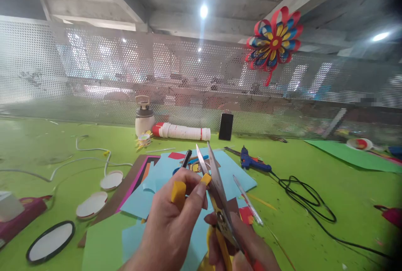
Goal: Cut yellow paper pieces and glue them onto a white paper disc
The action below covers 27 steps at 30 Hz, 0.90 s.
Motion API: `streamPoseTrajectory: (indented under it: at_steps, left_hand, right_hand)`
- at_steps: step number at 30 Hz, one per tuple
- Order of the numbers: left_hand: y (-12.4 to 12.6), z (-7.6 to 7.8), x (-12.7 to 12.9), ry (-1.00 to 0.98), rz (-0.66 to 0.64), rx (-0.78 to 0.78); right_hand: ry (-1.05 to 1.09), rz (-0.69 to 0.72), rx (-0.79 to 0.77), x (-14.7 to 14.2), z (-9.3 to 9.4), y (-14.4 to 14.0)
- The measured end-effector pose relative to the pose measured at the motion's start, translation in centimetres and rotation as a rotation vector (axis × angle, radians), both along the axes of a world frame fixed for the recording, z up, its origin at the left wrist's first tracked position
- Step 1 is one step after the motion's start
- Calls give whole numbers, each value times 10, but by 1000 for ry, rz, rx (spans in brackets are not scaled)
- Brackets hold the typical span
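Observation:
My left hand (171,216) pinches a yellow paper strip (179,194); one end shows at the fingertips and a folded part sticks up behind the thumb. My right hand (248,241) grips a pair of scissors (216,187) by the handles, partly hidden by the fingers. The scissor blades are slightly apart and point away from me, right beside the strip's end. Whether they touch the paper I cannot tell. Beneath both hands lie light blue paper sheets (232,174) with a black marker (186,158) on them.
A blue glue gun (254,161) with a coiled black cord (310,200) lies to the right. At the back stand a beige jug (144,122), a stack of white paper cups (185,132) and a phone (226,127). White discs (91,205) lie left. A paper flower (275,42) is on the mesh screen.

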State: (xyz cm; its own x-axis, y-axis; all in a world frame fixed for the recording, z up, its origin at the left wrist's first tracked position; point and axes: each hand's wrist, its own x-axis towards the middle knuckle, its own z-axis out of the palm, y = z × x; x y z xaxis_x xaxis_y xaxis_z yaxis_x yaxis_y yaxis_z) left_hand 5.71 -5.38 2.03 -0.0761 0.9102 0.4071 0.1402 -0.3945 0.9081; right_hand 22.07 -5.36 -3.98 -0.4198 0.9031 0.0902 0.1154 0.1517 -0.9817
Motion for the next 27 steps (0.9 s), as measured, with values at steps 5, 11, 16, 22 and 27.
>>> streamPoseTrajectory:
  at_steps: [5, 11, 16, 22, 27]
  left_hand:
    - [1, -1, 0, 21, -2, 8]
    - [-1, 0, 0, 22, 17, 29]
    - [-2, 3, 5, -18, 67, 19]
    - [-4, 4, 8, -61, 72, 15]
    - [-3, 4, 5, 1, 52, 21]
  right_hand:
    - [-20, 17, 9, 2, -2, 2]
    - [37, 10, 32, -1, -7, 3]
    - [82, 16, 38, -4, -11, 5]
    - [102, -2, 62, -4, -12, 3]
    - [95, -5, 81, -3, -9, 2]
